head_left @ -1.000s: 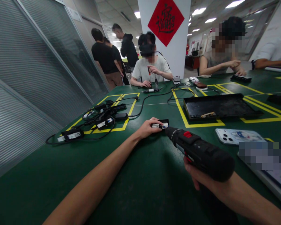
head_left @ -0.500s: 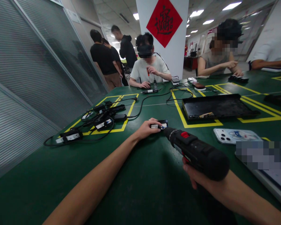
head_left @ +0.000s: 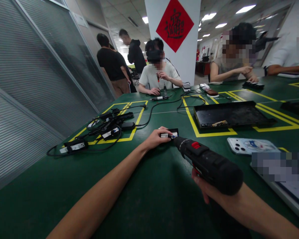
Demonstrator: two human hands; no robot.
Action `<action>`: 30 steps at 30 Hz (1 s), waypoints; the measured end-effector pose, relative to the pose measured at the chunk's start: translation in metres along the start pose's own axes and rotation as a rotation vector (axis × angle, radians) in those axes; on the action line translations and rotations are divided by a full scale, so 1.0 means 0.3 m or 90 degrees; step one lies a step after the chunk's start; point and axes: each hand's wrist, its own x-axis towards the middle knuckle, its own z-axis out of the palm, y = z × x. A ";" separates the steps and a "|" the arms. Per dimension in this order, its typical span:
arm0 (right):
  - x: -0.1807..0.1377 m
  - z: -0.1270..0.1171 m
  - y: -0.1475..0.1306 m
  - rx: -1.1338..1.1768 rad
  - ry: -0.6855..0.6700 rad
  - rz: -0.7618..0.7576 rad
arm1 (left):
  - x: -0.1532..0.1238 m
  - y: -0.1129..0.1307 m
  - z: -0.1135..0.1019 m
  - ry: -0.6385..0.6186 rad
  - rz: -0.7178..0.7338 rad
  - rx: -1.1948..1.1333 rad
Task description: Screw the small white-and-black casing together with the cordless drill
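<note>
In front of me, on the green table (head_left: 109, 186), lies a small black case (head_left: 175, 130) with white and blue parts inside. My left hand (head_left: 159, 137) is closed on it, fingers over its left side and a ring on one finger. My right hand (head_left: 201, 186) is wrapped round the handle of a black cordless drill (head_left: 211, 162) with a red switch on top. The drill points away and to the left. Its chuck (head_left: 180, 143) is right at the near edge of the case, close to my left fingertips; the exact contact of the bit is hard to make out.
A tangle of black power adapters and cables (head_left: 109, 127) lies at left. A shallow black tray (head_left: 226, 114) stands at right, beyond a phone (head_left: 251, 146) and a larger grey device (head_left: 279, 189). Across the table a co-worker (head_left: 156, 73) holds a screwdriver.
My hands, the case and the drill keep nearly the same places; the drill's rear end has dipped slightly. The whole view has shifted a little with my head.
</note>
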 end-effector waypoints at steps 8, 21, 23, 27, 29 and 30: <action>0.000 -0.003 0.012 -0.053 0.013 0.000 | 0.002 -0.018 0.005 0.003 0.013 -0.010; 0.005 -0.002 0.038 -0.099 0.019 0.009 | 0.006 -0.012 0.005 0.000 0.022 0.005; 0.007 0.001 0.040 -0.099 0.026 0.001 | 0.007 -0.011 0.005 -0.001 0.025 0.008; 0.012 -0.001 0.054 -0.125 0.035 -0.002 | 0.006 -0.013 0.006 0.003 0.033 0.010; 0.015 -0.007 0.060 -0.133 0.028 -0.004 | 0.004 -0.012 0.006 0.005 0.030 0.013; 0.016 -0.010 0.061 -0.135 0.025 -0.003 | 0.003 -0.011 0.007 0.005 0.028 0.015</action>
